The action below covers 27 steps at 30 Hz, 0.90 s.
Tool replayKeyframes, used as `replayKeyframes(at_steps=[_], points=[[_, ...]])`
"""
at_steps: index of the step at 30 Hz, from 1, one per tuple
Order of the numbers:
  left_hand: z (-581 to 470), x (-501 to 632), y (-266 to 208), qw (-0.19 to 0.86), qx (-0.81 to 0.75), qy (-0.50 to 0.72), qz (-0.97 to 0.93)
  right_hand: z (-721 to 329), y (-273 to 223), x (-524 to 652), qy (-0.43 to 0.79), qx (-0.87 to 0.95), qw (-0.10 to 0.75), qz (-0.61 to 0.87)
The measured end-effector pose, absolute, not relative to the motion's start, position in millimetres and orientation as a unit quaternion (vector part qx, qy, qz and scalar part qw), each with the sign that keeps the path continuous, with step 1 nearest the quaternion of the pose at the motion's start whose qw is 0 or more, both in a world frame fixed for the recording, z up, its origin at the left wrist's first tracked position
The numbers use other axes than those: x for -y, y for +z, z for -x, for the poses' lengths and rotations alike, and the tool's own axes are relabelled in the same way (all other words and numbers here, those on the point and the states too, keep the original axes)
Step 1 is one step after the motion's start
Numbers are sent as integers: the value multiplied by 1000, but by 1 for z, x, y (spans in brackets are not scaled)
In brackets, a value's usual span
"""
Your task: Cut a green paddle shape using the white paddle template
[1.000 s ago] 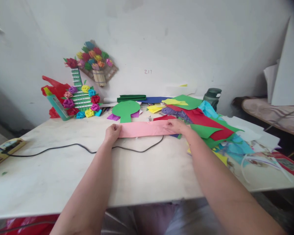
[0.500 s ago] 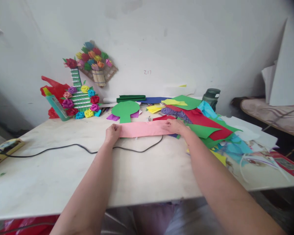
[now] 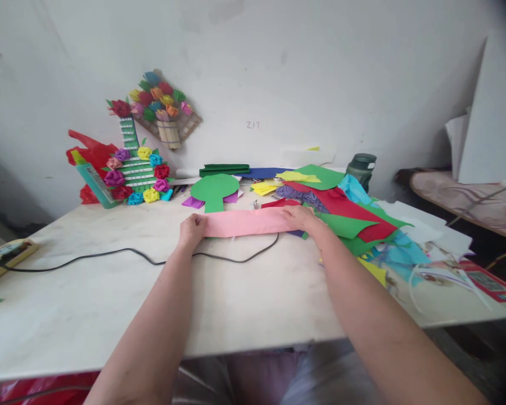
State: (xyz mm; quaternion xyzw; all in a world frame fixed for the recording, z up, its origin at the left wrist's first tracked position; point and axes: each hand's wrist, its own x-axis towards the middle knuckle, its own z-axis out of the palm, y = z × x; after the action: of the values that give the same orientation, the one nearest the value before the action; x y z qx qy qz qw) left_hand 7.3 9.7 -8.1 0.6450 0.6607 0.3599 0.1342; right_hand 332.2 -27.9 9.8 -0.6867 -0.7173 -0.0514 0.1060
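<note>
A long pink paper strip [image 3: 244,223] stretches level between my two hands above the table. My left hand [image 3: 193,228] is closed on its left end, fingers curled. At the other end my right hand [image 3: 298,218] pinches the strip between thumb and fingers. Just behind the strip lies a green paper cutout [image 3: 215,188] with a round top and a narrow stem, its lower part hidden by the pink paper. Purple paper [image 3: 193,202] peeks out from under the cutout. A black cable [image 3: 231,259] runs across the table below the strip.
Coloured paper sheets [image 3: 346,197] and purple yarn [image 3: 299,195] pile up on the right, by a dark bottle [image 3: 361,170]. At left stand a glue bottle [image 3: 96,183], a paper-flower guitar [image 3: 137,166] and a power strip [image 3: 10,259]. The table's front edge [image 3: 261,350] is near.
The whole view has shifted very slightly to the left. Both hands keep their hold on the pink paper strip, which stays in place between them.
</note>
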Motion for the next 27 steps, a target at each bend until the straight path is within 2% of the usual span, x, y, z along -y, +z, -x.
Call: replayKeyframes(at_steps=[7,18,22,27], points=[[-7,-11,-10,130,-657,366,-647,-330,13,34,-13,729,144,669],[-3,-12,-14,210,-641,397,-622,-331,4,30,-68,715,138,682],[-1,-12,-17,248,-626,419,-609,-333,2,28,-66,709,171,681],[2,-15,-20,236,-614,436,-613,-335,1,27,-49,690,220,688]])
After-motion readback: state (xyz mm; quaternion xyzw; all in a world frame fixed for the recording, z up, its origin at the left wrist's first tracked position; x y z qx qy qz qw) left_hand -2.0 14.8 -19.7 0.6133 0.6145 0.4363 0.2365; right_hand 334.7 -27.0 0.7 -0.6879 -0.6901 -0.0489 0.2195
